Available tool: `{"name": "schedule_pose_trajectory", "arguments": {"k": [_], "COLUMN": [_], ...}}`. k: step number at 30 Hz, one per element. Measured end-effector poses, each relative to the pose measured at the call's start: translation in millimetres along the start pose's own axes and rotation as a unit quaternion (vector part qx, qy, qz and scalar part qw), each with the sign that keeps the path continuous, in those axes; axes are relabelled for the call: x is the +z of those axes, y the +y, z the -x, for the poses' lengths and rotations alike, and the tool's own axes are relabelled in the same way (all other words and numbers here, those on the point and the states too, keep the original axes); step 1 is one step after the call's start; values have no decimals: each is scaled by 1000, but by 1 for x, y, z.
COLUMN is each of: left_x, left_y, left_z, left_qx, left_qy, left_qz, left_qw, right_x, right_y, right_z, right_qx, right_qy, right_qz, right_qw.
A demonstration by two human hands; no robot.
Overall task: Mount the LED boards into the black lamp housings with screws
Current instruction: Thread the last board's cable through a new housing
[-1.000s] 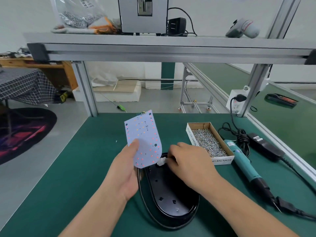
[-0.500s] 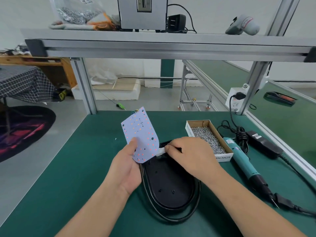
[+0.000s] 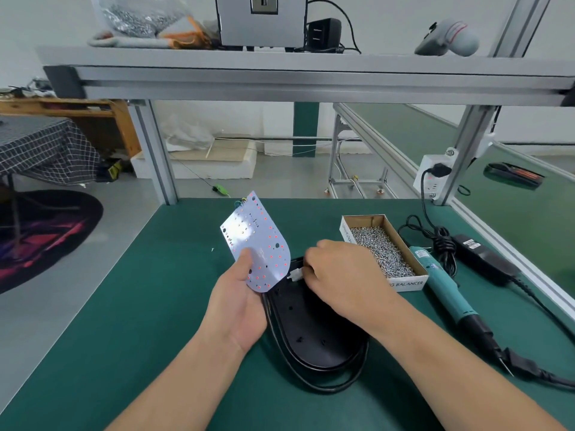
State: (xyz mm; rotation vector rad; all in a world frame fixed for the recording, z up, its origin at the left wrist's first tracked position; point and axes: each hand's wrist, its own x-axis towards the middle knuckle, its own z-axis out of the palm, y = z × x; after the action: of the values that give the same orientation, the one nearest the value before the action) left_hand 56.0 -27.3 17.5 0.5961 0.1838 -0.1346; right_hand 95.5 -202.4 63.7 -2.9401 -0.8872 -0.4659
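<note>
Operator: Since a second ago the LED board has leaned over to the left, and my right hand has come up a little with the white connector.

Supervisor: Where is the board now?

Operator: Middle of the frame, held up off the desk, over the far end of the black lamp housing. It is not seated in the housing.

Supervisor: And your grip?

Operator: My left hand holds the board by its lower edge, thumb on the dotted face, the rest hidden behind it. My right fingers are drawn narrow, pinching the connector right at the board's lower right edge.

Supervisor: The housing itself?

Operator: Flat on the desk at lower centre, hollow side up, with a black cable looped round its near end. My left palm is just beside its left rim.

Supervisor: Around it?

Operator: Right of my hands, an open cardboard box of screws. A teal electric screwdriver lies just beside the box on its right, tip toward the lower right. Farther right, a black power adapter with a bundled cord.
</note>
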Motion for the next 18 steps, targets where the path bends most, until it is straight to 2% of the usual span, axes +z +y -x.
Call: {"name": "schedule_pose_trajectory", "arguments": {"k": [4,8,13,18], "left_x": [-1,3,8,8], "left_y": [2,7,7,4], "left_z": [-1,3,3,1], "left_qx": [22,40,57,65], "left_qy": [25,25,43,60], "left_qz": [-16,-25,-76,-100], "left_qw": [999,999,995,991], "right_x": [3,3,5,6], "right_y": [0,-4,-12,-11], "right_z": [-1,-1,-5,-8], "right_qx": [-30,6,-11,59], "right_qy": [-1,-20,-18,-40], "right_qz": [-29,-66,-74,-191], "right_qw": [999,998,997,979]}}
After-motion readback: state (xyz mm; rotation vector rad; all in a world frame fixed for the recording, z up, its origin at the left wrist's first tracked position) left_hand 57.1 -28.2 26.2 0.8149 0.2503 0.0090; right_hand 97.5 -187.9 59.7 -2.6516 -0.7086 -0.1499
